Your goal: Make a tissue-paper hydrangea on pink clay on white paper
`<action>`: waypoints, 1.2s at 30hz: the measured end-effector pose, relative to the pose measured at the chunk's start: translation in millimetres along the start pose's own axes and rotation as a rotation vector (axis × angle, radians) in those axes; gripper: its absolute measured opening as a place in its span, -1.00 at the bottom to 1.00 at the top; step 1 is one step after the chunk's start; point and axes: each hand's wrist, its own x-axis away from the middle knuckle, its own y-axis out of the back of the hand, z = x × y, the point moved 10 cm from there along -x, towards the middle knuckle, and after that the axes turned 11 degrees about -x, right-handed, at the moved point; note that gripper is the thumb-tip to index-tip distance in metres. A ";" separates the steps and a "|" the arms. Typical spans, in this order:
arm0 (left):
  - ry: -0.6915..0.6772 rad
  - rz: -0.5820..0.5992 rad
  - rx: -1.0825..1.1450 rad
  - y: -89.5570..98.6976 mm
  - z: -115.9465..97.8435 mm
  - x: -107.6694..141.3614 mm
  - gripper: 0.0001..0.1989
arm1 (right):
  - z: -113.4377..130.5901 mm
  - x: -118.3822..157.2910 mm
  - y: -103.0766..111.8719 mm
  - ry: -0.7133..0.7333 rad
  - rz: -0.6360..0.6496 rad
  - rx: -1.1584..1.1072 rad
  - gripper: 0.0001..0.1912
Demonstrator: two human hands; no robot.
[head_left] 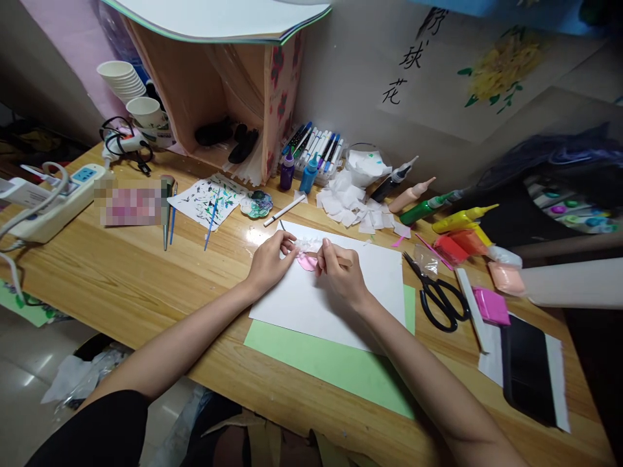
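Note:
My right hand (pixel 341 269) is closed around a thin brown stick (pixel 344 261), its tip pointing down and left. Under both hands, on a white sheet of paper (pixel 287 311), lies a pink rounded piece (pixel 307 262) with crumpled white tufts (pixel 309 245) along its upper side. My left hand (pixel 272 259) rests on the sheet at the left of this piece, fingers curled and thumb against its edge. Part of the pink piece is hidden by the fingers. Green paper (pixel 331 373) shows beneath the white sheet.
Cut white paper squares (pixel 345 204) lie behind the sheet, near several paint bottles (pixel 421 211). Black scissors (pixel 440 298), coloured clay packs (pixel 491 305) and a phone (pixel 530 370) are at the right. A paint-marked paper (pixel 209 202), brushes (pixel 166 217) and a power strip (pixel 63 201) are left.

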 end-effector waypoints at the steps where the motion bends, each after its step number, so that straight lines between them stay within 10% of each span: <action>1: 0.003 0.001 -0.002 -0.1 0.2 0.0 -0.84 | 0.2 0.5 -0.6 0.013 0.011 0.009 -0.44; 13: 0.003 0.005 -0.002 0.1 -0.5 -0.1 -0.85 | -1.1 -10.3 -9.9 0.037 0.032 0.075 -0.43; 24: 0.012 0.010 0.002 -1.6 1.9 -0.1 -0.85 | -33.5 -40.8 1.8 -0.337 -0.151 -0.193 -0.49; 36: 0.022 0.008 0.006 1.0 0.8 2.6 -0.84 | -7.3 25.6 20.2 0.076 -0.044 -0.105 -0.45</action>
